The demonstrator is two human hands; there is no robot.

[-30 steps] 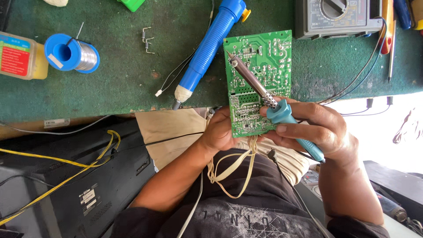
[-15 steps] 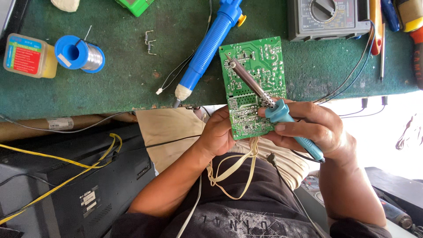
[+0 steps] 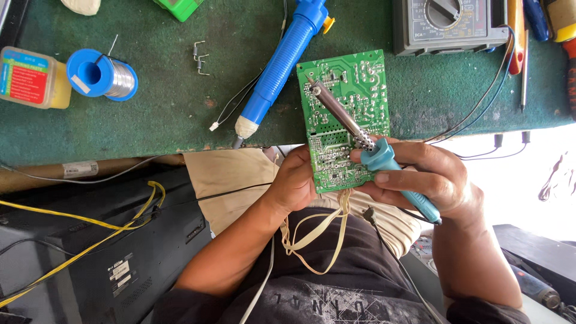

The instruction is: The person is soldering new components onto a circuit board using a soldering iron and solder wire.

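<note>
Gripping a teal-handled soldering iron (image 3: 372, 150) in the right hand (image 3: 429, 180), fingers wrapped shut around the handle, metal barrel slanting up and left. Touching, or all but touching, its tip to a joint near the upper left corner of the green circuit board (image 3: 354, 90); actual contact too fine to tell. Holding that board by its lower left edge in the left hand (image 3: 294, 180), fingers curled behind, solder side facing up, top end leaning over the edge of the green bench mat (image 3: 180, 114). Judging by the pose, heating one joint on the board. Calling next for a steady tip kept on that single pad, clear of neighbouring joints. Lying just left of the board, a blue desoldering pump (image 3: 282, 66); farther left, a blue spool of solder wire (image 3: 102, 75) and a yellow flux tin (image 3: 33, 78); above right, a grey multimeter (image 3: 450, 24).
</note>
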